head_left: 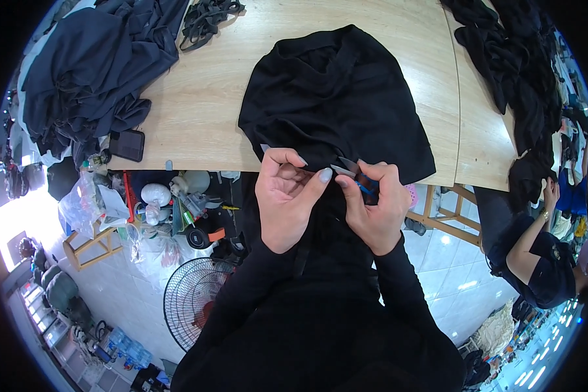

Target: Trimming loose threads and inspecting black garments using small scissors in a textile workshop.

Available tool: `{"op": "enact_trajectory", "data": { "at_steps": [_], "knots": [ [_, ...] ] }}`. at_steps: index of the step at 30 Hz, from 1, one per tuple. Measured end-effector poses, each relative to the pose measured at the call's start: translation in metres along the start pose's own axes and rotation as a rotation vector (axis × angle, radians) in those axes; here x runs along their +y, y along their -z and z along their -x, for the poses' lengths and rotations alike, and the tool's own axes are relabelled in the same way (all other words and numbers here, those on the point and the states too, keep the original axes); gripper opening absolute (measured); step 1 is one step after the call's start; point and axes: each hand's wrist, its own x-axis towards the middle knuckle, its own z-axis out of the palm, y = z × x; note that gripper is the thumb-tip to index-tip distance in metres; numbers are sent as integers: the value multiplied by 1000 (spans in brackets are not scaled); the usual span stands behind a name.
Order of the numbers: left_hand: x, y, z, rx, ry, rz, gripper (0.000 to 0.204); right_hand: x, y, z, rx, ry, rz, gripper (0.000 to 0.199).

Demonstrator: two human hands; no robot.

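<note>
At the wooden table [196,124] edge, the left hand [284,196] pinches soft black cloth [336,98]; the right hand [372,206], touching it, grips small metal snips [349,168].

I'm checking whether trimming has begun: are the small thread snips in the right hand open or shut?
Open, it seems: the small blue-handled thread snips in the right hand show two grey blades parted in a narrow V, pointing at the black fabric garment.

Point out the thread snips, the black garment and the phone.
thread snips [347,168], head view, on the metal blades.
black garment [336,98], head view, mid-cloth.
phone [127,144], head view, screen centre.
</note>
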Motion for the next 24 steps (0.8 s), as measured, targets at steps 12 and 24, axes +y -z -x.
{"op": "enact_trajectory", "data": {
  "at_steps": [12,24],
  "knots": [
    [-2,2,0,-9,-41,-58,39,-3,6,0,-89,-136,-139,27],
    [2,83,22,152,51,-611,26,75,46,-3,18,-587,-318,16]
  ]
}}
